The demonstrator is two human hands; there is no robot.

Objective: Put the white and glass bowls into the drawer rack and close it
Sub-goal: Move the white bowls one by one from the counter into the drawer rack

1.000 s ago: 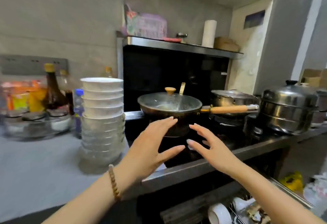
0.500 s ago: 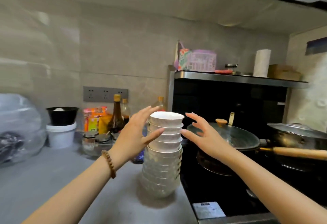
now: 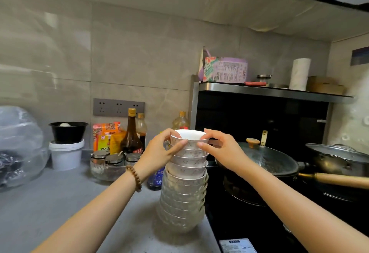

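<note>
A tall stack of bowls stands on the grey counter (image 3: 60, 202) beside the stove. Several glass bowls (image 3: 182, 204) form the lower part and several white bowls (image 3: 188, 162) the upper part. My left hand (image 3: 161, 151) grips the left rim of the top white bowl (image 3: 188, 136), thumb across its front. My right hand (image 3: 217, 149) holds the same bowl's right rim with thumb and fingers. The drawer rack is out of view.
A lidded dark wok (image 3: 265, 162) with a wooden handle sits on the black stove at the right, a steel pot (image 3: 335, 158) behind it. Sauce bottles (image 3: 130, 133), spice jars (image 3: 111, 160), a white bucket (image 3: 66, 154) and a plastic bag (image 3: 18, 145) line the back left.
The view turned left and up toward the bowl stack. Both hands, open and reaching before, have closed on the rim of the top white bowl.
</note>
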